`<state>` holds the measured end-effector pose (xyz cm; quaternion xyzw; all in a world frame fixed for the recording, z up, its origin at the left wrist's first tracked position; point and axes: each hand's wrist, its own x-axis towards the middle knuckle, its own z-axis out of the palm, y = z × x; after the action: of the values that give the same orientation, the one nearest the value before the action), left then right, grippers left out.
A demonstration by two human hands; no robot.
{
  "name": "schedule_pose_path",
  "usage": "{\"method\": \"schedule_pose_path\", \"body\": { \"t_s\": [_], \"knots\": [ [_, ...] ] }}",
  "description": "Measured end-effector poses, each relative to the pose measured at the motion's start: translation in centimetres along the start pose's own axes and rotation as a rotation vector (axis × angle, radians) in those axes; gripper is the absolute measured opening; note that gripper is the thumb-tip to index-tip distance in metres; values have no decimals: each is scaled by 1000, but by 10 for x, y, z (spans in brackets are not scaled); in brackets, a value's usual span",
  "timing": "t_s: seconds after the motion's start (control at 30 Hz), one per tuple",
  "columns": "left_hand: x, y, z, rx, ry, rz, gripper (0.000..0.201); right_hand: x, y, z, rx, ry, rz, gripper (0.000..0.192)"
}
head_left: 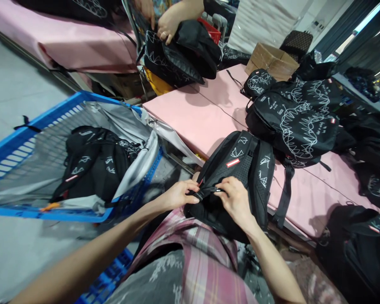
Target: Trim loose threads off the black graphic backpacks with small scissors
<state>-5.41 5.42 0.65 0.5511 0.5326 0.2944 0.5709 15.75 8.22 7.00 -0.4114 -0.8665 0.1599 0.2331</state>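
A black backpack [231, 169] with white line drawings and a red-and-white label leans from my lap onto the table edge, its shoulder straps facing up. My left hand [182, 194] pinches a black strap [208, 192] at the pack's left side. A short way to the right, my right hand [236, 199] grips the same strap, fingers curled in. The strap stretches between both hands, and a small shiny bit shows by my right fingertips. Where the strap joins the pack is hidden.
A blue crate [79, 99] with a grey liner holds black backpacks [96, 162] at my left. More printed backpacks [299, 114] lie on the pink table [183, 112]. Across it, another person's hand [169, 25] handles a black bag [193, 50]. Behind stands a cardboard box [270, 61].
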Motion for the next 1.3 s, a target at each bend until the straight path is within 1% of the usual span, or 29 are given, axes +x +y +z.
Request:
{"method": "schedule_pose_path", "body": {
  "t_s": [0.03,0.1,0.17,0.23,0.27,0.3,0.33,0.37,0.43,0.47,0.5,0.53,0.6,0.67,0.7,0.77,0.8,0.87,0.9,0.93,0.97,1.0,1.03,1.1,1.13,1.2,1.3],
  "knots": [
    [-1,-2,0,-23,7,-12,23,-4,5,2,144,69,122,5],
    [-2,-3,0,-29,38,-6,24,-10,13,11,401,181,381,14],
    [-3,-1,3,29,73,26,22,-12,17,26,587,211,584,24],
    [-3,3,2,127,89,60,23,-8,16,43,741,154,674,26],
    [-4,5,-1,170,96,80,25,-4,14,50,808,121,687,29],
    [-4,6,-6,203,129,101,27,2,12,55,866,101,685,33],
    [-6,8,-14,243,219,121,27,7,10,59,910,103,675,37],
    [-8,10,-24,293,351,137,26,12,8,60,934,120,659,40],
    [-15,17,-43,404,693,147,23,21,5,59,931,162,618,43],
    [-19,21,-49,465,842,140,25,24,4,57,912,169,599,44],
    [-23,26,-52,521,913,133,29,27,2,56,891,168,584,44],
    [-25,31,-51,566,902,127,32,30,1,56,874,161,571,44],
    [-26,41,-35,655,732,118,30,37,-2,57,857,150,545,42],
    [-19,48,-12,718,544,90,25,44,-4,60,833,165,513,41],
    [-13,50,-2,724,503,72,24,49,-5,60,810,178,497,41],
    [3,49,9,658,513,56,23,56,-4,60,772,196,465,38],
    [11,47,9,559,533,61,21,58,-2,59,776,198,450,34],
    [28,42,0,303,560,80,20,58,6,56,803,205,434,24],
    [35,41,-7,173,561,78,22,56,12,54,800,216,437,26],
    [41,40,-14,43,542,68,24,52,19,53,775,234,448,35],
    [45,40,-20,-84,503,52,27,46,26,52,730,257,465,43],
    [48,40,-25,-206,448,34,29,40,33,52,669,278,485,47],
    [50,41,-28,-327,387,10,29,34,40,52,606,292,501,45],
    [52,42,-30,-584,272,-61,27,22,49,55,498,290,515,34],
    [53,42,-29,-677,237,-109,25,17,51,57,449,282,506,28],
    [55,42,-27,-805,210,-200,21,13,51,59,352,278,455,21],
    [59,39,-26,-878,190,-268,15,17,42,57,223,332,309,14]
  ]
}}
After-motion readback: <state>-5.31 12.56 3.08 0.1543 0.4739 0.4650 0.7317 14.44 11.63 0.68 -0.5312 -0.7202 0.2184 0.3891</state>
